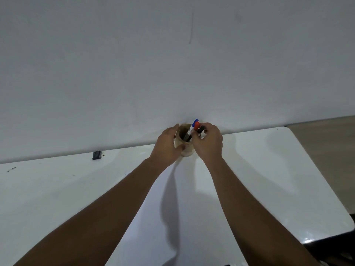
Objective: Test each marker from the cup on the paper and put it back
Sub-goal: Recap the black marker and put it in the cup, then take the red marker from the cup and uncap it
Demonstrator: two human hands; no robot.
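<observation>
A small wooden cup (187, 150) stands at the far edge of the white table, against the wall. Markers stand in it: one with a blue cap (195, 121), one with a red cap (196, 126), and one with a black cap (201, 129). My left hand (169, 145) wraps the cup's left side. My right hand (208, 143) is at the cup's right rim, its fingers closed on the black-capped marker. A white sheet of paper (184, 217) lies on the table between my forearms, partly hidden by them.
The white table (269, 169) has a rounded right corner and ends at the right over a brownish floor (326, 150). A small dark object (97, 155) lies at the table's back edge on the left. The plain wall (172, 64) rises right behind the cup.
</observation>
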